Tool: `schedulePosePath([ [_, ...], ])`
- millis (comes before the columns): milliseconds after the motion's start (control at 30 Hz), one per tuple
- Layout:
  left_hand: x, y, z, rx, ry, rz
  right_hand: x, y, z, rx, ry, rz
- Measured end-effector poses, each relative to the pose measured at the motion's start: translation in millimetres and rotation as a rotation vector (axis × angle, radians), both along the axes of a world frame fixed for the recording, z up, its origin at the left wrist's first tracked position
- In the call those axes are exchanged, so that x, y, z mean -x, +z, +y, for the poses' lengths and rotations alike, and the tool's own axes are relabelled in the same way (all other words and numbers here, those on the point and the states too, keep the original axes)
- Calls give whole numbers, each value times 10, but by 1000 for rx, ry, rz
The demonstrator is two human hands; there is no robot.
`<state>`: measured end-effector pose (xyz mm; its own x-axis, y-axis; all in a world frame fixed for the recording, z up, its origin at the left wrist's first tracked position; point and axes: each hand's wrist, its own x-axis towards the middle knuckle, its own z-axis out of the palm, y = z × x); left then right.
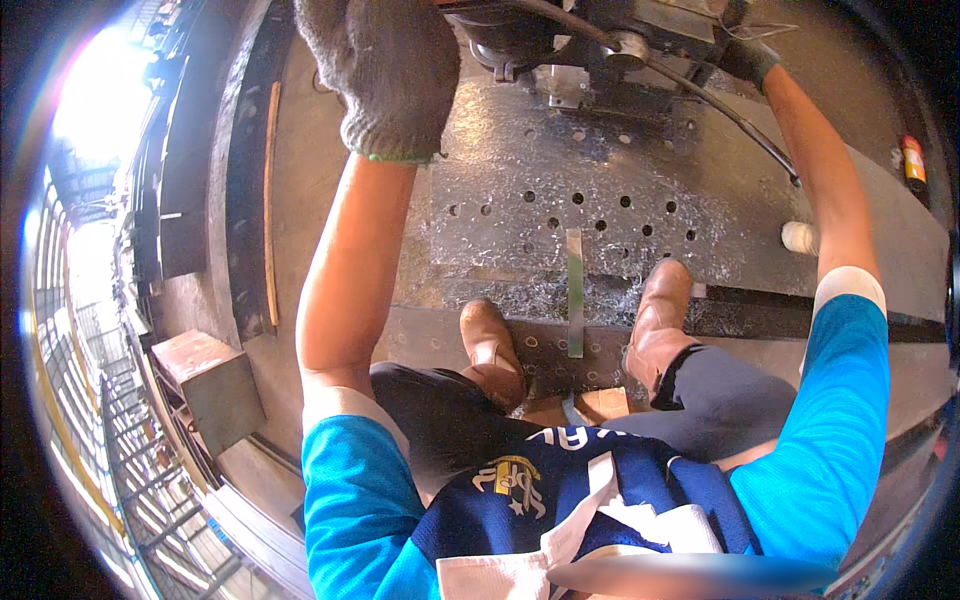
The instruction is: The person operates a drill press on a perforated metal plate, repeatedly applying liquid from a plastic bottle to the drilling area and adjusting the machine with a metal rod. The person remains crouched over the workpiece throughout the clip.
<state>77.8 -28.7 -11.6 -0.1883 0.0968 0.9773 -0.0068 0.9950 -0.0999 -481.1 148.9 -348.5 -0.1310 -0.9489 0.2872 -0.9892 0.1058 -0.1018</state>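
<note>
My left hand (385,70) wears a grey knit glove and is raised close to the camera at the top; its fingers run out of the picture, so what it grips is hidden. My right hand (745,55), in a dark glove, reaches out to the dark machine (600,45) standing on the perforated steel plate (520,170) and closes on its right side. A black cable (740,120) runs from the machine across the plate to the right. Metal shavings lie scattered around the drilled holes.
My brown boots (490,350) (660,325) stand on the plate's near edge, with a flat metal strip (575,290) lying between them. A white roll (798,237) and an orange can (912,160) sit at right. A metal box (210,385) stands at left.
</note>
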Motion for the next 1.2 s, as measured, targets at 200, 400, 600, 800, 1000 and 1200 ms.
schedulePosePath([
  [200,-172,138,33,329,440,-177,320,-697,-295,223,-701,-1501],
  [400,-238,142,99,148,224,-188,-457,228,-254,-265,-551,-389],
  [600,-321,167,147,-558,-219,-187,-1026,1559,474,-603,-420,-440],
  [800,-442,-42,-125,-800,-221,-145,-1404,2344,1749,-302,-429,-763],
  [1000,-791,-309,-256,-1054,-10,-201,-1601,2749,2220,-90,-244,-649],
  [1200,-949,-443,-334,-1154,10,-277,-1898,3066,2044,-158,-305,-142],
])
